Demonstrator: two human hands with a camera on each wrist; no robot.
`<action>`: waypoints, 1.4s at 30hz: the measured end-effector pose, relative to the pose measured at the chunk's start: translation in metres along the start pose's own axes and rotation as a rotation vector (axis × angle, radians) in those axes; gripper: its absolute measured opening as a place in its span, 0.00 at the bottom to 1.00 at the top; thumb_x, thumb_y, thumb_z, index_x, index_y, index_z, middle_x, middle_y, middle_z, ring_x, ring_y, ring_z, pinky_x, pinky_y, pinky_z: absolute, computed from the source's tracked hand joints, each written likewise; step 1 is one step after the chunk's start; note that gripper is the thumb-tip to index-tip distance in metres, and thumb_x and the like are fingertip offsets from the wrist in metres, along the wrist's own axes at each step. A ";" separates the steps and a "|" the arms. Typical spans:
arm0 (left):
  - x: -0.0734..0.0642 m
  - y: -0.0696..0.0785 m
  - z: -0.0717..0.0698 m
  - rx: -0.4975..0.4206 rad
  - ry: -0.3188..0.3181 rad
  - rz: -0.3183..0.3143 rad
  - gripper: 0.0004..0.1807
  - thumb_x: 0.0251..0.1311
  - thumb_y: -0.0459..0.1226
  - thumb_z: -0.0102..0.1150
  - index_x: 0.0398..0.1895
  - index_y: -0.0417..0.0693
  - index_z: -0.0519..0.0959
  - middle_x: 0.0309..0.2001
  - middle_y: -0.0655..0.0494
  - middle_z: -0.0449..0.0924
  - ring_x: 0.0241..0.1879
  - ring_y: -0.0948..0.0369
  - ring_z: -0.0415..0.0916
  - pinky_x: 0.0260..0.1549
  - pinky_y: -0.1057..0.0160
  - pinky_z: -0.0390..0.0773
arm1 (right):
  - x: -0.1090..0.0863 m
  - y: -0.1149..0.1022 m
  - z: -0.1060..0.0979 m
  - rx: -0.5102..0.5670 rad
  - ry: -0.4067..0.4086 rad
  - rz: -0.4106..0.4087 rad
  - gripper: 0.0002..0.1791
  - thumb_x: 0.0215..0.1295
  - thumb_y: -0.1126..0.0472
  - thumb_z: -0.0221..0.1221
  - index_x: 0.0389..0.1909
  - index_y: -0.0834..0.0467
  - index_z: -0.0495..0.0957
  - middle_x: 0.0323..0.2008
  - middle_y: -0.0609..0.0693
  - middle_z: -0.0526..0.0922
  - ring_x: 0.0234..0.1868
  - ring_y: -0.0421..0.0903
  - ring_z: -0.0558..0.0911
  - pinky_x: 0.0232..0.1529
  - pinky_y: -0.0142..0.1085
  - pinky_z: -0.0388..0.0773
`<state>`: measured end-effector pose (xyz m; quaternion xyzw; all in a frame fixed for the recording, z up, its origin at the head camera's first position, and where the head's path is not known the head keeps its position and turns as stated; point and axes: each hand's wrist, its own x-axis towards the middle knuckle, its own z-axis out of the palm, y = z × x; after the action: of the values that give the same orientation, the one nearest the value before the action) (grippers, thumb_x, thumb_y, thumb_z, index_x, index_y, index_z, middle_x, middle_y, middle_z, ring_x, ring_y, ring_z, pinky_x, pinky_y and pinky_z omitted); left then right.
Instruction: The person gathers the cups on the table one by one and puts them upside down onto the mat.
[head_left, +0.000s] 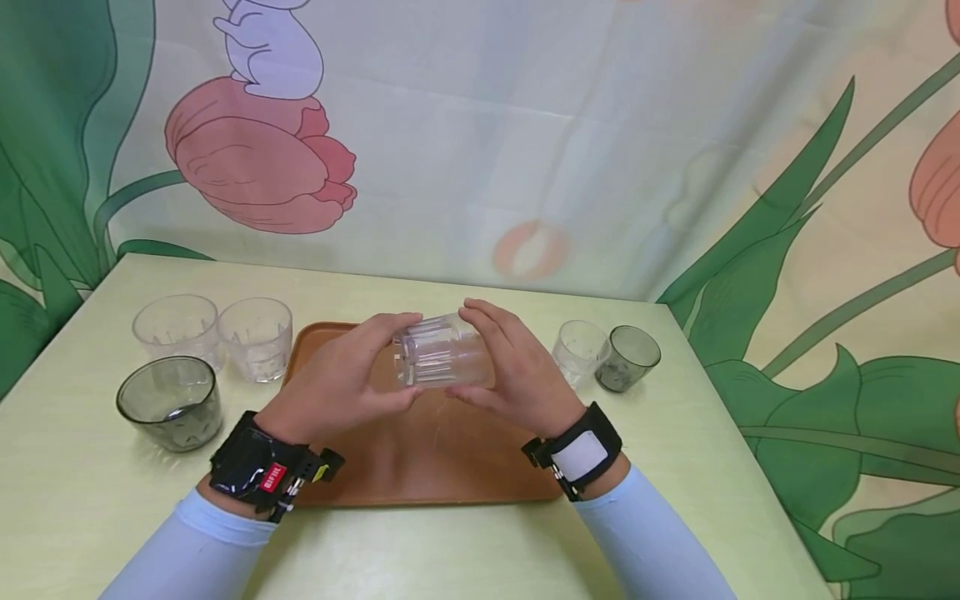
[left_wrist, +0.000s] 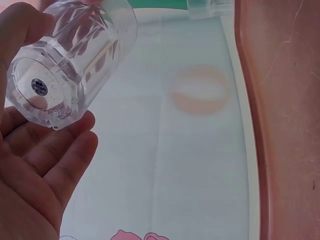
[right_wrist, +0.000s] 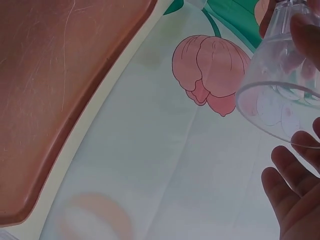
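A clear fluted tumbler (head_left: 442, 354) lies sideways in the air above the brown tray, held between both hands. My left hand (head_left: 337, 379) grips its base end, thumb on one side and fingers on the other. At the rim end, my right hand (head_left: 528, 379) holds it the same way. The left wrist view shows the tumbler's faceted base (left_wrist: 50, 90) with a small dark round sticker (left_wrist: 39, 87). In the right wrist view, the open rim (right_wrist: 265, 115) faces the right hand (right_wrist: 300, 195).
Under the hands is a brown tray (head_left: 420, 467) on a pale table (head_left: 375, 550). Two clear glasses (head_left: 258, 337) and a smoky grey glass (head_left: 172, 408) stand to its left. A smaller clear glass (head_left: 581, 346) and a grey one (head_left: 630, 358) stand to the right. A printed curtain (head_left: 450, 150) hangs behind.
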<state>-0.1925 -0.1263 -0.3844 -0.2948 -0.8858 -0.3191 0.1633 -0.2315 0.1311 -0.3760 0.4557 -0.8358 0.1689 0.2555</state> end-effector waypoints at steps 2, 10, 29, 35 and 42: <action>0.000 0.001 0.000 0.002 0.005 0.004 0.46 0.52 0.49 0.74 0.72 0.45 0.64 0.60 0.51 0.76 0.51 0.56 0.79 0.48 0.55 0.84 | 0.000 -0.001 0.000 0.004 0.006 0.002 0.54 0.47 0.47 0.78 0.70 0.63 0.62 0.69 0.58 0.68 0.69 0.53 0.70 0.71 0.42 0.67; -0.001 0.000 0.000 -0.019 0.033 0.034 0.47 0.50 0.47 0.77 0.73 0.48 0.65 0.63 0.51 0.74 0.53 0.57 0.77 0.50 0.55 0.84 | 0.001 -0.003 -0.001 0.000 0.014 0.016 0.54 0.45 0.47 0.79 0.70 0.64 0.63 0.68 0.58 0.69 0.68 0.53 0.70 0.70 0.43 0.68; -0.001 0.004 -0.001 -0.071 0.066 0.066 0.50 0.46 0.45 0.80 0.74 0.49 0.64 0.61 0.52 0.74 0.55 0.58 0.76 0.50 0.57 0.84 | 0.000 0.000 0.004 0.006 0.004 0.012 0.55 0.46 0.42 0.77 0.71 0.63 0.63 0.67 0.59 0.72 0.68 0.54 0.72 0.71 0.44 0.68; 0.000 0.005 -0.003 -0.071 0.117 0.085 0.49 0.44 0.47 0.81 0.71 0.48 0.67 0.63 0.51 0.76 0.59 0.56 0.74 0.54 0.54 0.82 | 0.001 -0.001 0.005 0.021 0.004 0.009 0.55 0.47 0.44 0.77 0.72 0.62 0.62 0.68 0.59 0.71 0.68 0.55 0.71 0.70 0.47 0.68; -0.001 0.006 -0.006 -0.073 0.131 0.122 0.48 0.45 0.46 0.81 0.70 0.44 0.68 0.64 0.49 0.75 0.57 0.56 0.77 0.51 0.55 0.83 | 0.004 -0.004 0.007 0.044 -0.003 -0.004 0.55 0.48 0.44 0.76 0.72 0.62 0.61 0.68 0.59 0.71 0.69 0.54 0.71 0.71 0.45 0.67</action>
<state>-0.1878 -0.1270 -0.3778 -0.3324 -0.8415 -0.3591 0.2290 -0.2322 0.1230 -0.3796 0.4634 -0.8312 0.1860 0.2444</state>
